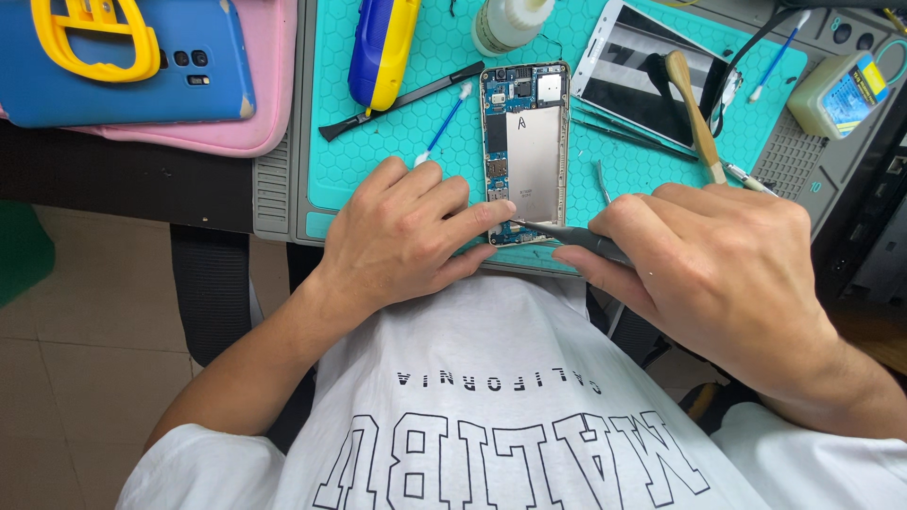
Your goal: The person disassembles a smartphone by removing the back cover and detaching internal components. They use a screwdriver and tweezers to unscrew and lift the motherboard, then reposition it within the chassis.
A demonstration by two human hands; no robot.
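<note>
An opened phone (522, 142) with its circuit boards and a silver battery plate lies on the teal work mat (387, 151). My left hand (406, 236) rests on the mat at the phone's lower left corner, its forefinger pressing on the phone's bottom edge. My right hand (709, 264) grips a thin grey tool (576, 236), its tip touching the phone's bottom end beside my left forefinger.
On the mat lie a cotton swab (444, 123), a black spudger (402, 99), a blue-yellow tool (383, 42), a white bottle (505, 21), a detached screen (642, 71), a wooden-handled brush (694, 113) and tweezers (614, 127). A blue phone case (123, 66) sits at the left.
</note>
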